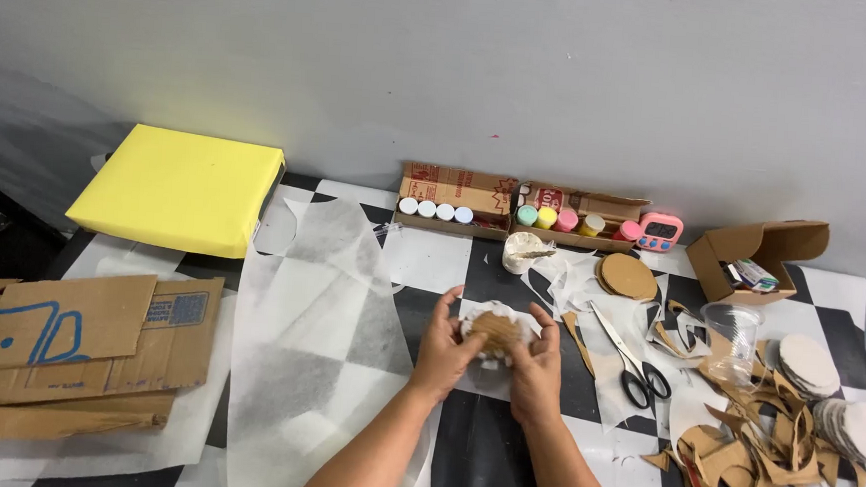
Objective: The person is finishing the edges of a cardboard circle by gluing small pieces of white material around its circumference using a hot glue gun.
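Head view shows, nearest to us, our left hand (444,349) and right hand (538,365) closed together around a round brown cardboard disc (495,330) with white tissue paper (480,375) under it. The fingers of both hands curl on the disc's edges, it seems to keep the thin paper pressed to the cardboard. We hold it just above the black-and-white checkered table (501,448).

To the left lies a large sheet of white tissue (312,336), spread flat, and further left a pile of flat brown cardboard sheets (76,352). To the right, black-handled scissors (631,361) rest open near a clear plastic cup (733,337), and brown cardboard offcuts (740,463) lie in a heap beside stacks of white-covered discs (835,393).

Farther away, another brown cardboard disc (627,276) lies flat. Along the wall stand two open cardboard boxes of small paint pots (515,213), a pink digital timer (660,231), a small open cardboard box (758,258) and a yellow flat block (181,186).
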